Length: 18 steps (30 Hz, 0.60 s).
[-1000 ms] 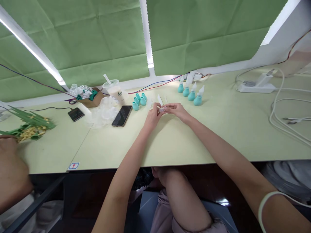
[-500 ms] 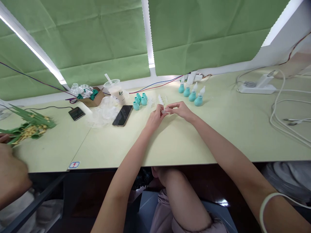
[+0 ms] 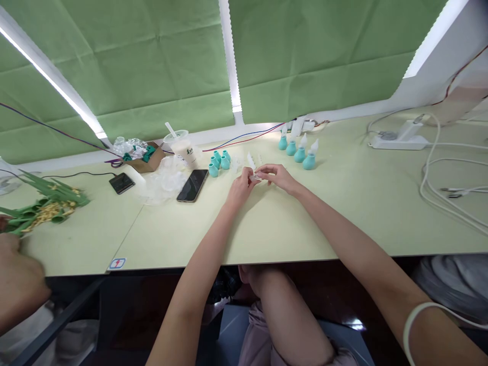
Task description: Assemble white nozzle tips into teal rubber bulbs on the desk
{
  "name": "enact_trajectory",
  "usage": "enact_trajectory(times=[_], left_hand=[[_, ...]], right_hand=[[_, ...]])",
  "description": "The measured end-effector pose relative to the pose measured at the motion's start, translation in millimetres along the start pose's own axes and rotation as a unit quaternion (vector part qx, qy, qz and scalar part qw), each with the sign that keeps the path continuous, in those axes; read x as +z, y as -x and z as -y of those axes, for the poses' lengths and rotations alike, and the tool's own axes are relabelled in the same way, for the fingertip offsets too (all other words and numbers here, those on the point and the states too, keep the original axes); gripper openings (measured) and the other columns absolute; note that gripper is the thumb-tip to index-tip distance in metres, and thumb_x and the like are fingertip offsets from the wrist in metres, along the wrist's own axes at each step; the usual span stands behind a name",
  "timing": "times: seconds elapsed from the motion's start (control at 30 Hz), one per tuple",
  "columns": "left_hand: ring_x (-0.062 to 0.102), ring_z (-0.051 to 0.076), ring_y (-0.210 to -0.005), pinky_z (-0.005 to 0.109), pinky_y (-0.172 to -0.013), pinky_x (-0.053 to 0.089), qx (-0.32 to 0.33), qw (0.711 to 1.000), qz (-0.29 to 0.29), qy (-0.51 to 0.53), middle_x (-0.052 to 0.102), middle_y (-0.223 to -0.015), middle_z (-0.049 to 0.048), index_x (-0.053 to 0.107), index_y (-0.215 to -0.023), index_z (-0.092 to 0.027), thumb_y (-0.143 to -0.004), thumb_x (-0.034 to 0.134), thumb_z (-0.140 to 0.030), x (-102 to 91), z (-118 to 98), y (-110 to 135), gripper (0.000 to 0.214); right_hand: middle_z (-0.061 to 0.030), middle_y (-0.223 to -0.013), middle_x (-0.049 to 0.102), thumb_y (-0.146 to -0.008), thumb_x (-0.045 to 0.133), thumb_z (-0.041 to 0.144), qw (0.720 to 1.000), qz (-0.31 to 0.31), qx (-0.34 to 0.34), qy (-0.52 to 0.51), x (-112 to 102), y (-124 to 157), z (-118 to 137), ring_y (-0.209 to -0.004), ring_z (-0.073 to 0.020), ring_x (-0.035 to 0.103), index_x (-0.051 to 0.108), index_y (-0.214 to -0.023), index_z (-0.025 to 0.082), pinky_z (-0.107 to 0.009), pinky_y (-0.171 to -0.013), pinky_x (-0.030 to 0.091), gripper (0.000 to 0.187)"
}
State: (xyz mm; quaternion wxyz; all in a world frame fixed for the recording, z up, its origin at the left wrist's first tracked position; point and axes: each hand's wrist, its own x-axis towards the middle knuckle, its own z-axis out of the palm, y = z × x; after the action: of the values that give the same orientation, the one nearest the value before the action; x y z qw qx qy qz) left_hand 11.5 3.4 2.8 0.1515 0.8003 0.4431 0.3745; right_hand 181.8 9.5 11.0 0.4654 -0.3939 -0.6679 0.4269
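My left hand (image 3: 241,187) and my right hand (image 3: 277,178) meet over the table, fingers pinched on a small translucent plastic piece (image 3: 253,178). Fingers cover most of it, so its exact kind is unclear. Just beyond them lie translucent white nozzle tips (image 3: 250,160) and other small clear parts (image 3: 238,162). To the left stand several open-necked teal rubber bulbs (image 3: 224,162). Behind my right hand is a row of teal bulbs (image 3: 309,162) fitted with translucent nozzles (image 3: 314,146), resembling nasal aspirators.
A phone (image 3: 192,185), crumpled clear plastic bag (image 3: 163,180), lidded drink cup (image 3: 183,148) and cardboard box (image 3: 150,161) occupy the left. Further left, another person's hand (image 3: 21,274) is near green stems (image 3: 49,203). A power strip (image 3: 398,142) and white cables (image 3: 430,178) lie right.
Both hands stay together on the small plastic piece, and my right fingers have shifted slightly around it. The whole view has moved a little.
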Motion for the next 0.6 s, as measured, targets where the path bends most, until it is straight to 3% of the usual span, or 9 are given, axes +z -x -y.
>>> enact_trajectory(times=[0.13, 0.37, 0.5, 0.53, 0.6], left_hand=[[0.042, 0.009, -0.054, 0.022, -0.055, 0.031, -0.003, 1.000, 0.005, 0.004, 0.049, -0.068, -0.0053, 0.040, -0.096, -0.021, -0.082, 0.056, -0.029, 0.6, -1.3, 0.7, 0.023], [0.044, 0.009, -0.053, 0.021, -0.056, 0.032, -0.013, 0.999, 0.033, 0.034, 0.048, -0.063, -0.0069, 0.041, -0.106, -0.022, -0.084, 0.053, -0.030, 2.6, -5.1, 2.6, 0.027], [0.050, 0.010, -0.062, 0.022, -0.063, 0.036, -0.018, 0.999, 0.020, 0.031, 0.055, -0.071, -0.0035, 0.044, -0.109, -0.021, -0.083, 0.053, -0.025, 0.1, -1.2, 0.3, 0.027], [0.051, 0.011, -0.064, 0.022, -0.064, 0.037, -0.020, 0.999, 0.012, 0.028, 0.056, -0.073, -0.0024, 0.047, -0.106, -0.021, -0.083, 0.052, -0.023, -1.0, 0.6, -0.7, 0.024], [0.052, 0.011, -0.064, 0.023, -0.066, 0.039, -0.029, 0.999, -0.002, 0.030, 0.056, -0.073, -0.0016, 0.051, -0.101, -0.020, -0.084, 0.050, -0.022, -2.9, 4.7, -2.6, 0.017]], right_hand=[[-0.0066, -0.085, 0.069, -0.062, 0.069, 0.050, 0.999, -0.035, -0.012, 0.038, 0.7, 0.3, 0.0, -0.073, -0.0167, 0.059, 0.070, -0.082, 0.016, -0.022, -0.048, 0.044, 0.039], [-0.0040, -0.072, 0.067, -0.068, 0.064, 0.048, 0.992, -0.058, -0.027, 0.109, 3.9, 1.5, -0.4, -0.064, -0.0151, 0.057, 0.069, -0.076, 0.016, -0.024, -0.051, 0.043, 0.033], [-0.0053, -0.098, 0.067, -0.077, 0.056, 0.049, 0.992, -0.004, -0.028, 0.125, -1.2, 1.5, 1.1, -0.079, -0.0167, 0.060, 0.064, -0.096, 0.019, -0.023, -0.052, 0.045, 0.036], [-0.0057, -0.107, 0.064, -0.080, 0.052, 0.048, 0.989, -0.019, -0.037, 0.143, -3.8, 1.5, 1.6, -0.081, -0.0165, 0.060, 0.062, -0.103, 0.021, -0.024, -0.055, 0.046, 0.037], [-0.0072, -0.120, 0.058, -0.085, 0.047, 0.044, 0.968, -0.108, -0.057, 0.219, -10.6, 1.3, 1.3, -0.084, -0.0172, 0.059, 0.055, -0.115, 0.022, -0.029, -0.065, 0.048, 0.038]])
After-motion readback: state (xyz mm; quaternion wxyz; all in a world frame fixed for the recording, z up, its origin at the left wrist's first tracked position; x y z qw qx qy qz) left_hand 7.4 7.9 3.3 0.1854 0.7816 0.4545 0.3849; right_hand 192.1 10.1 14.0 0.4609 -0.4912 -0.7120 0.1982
